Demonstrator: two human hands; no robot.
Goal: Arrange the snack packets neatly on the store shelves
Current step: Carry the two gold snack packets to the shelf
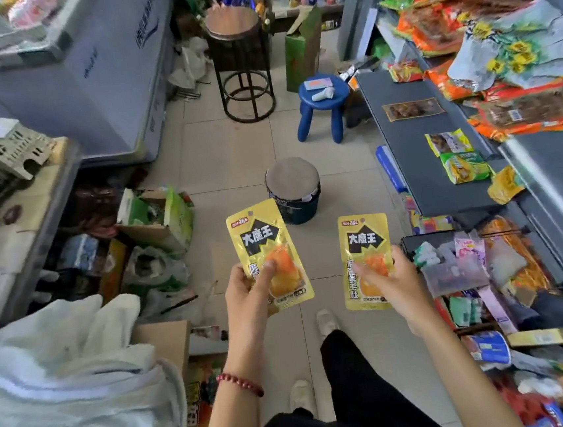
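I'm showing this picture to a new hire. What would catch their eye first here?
A yellow packet in the left hand and a matching packet in the right hand, held up at centre. To the right, grey shelves carry a messy heap of red and orange packets.

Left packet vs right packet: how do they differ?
Left packet tilts, top leaning left; right packet is upright. Left packet sits higher in view than right packet. Both have the same yellow print, one held in the left hand, one in the right hand, thumbs on front.

Glossy foil packets (268,249); smooth plastic stool (323,106).
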